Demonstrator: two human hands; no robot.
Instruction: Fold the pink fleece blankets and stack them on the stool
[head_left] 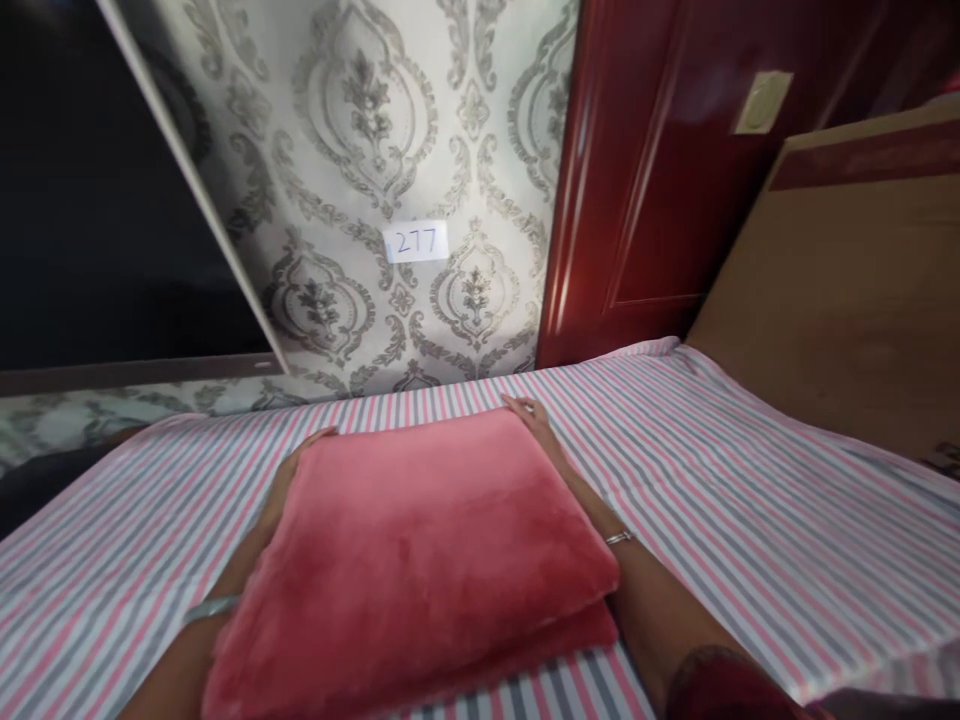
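Note:
A folded pink-red plush blanket (420, 540) lies on a striped cloth in front of me, its layers visible at the near right edge. My left hand (300, 455) rests against its far left corner, fingers stretched along the edge and partly hidden by the fabric. At the opposite far corner, my right hand (536, 422) touches the blanket's side with its fingers extended. Both forearms run along the blanket's sides. A pale bangle (212, 607) circles my left wrist, and a thin silver bracelet (619, 537) is on the right one.
Pink, grey and white striped cloth (720, 480) covers the surface underneath. Behind stands a patterned wall with a paper (417, 241) reading 277. A dark screen (112, 200) is at left, a dark red wooden panel (637, 180) and a large cardboard box (847, 290) at right.

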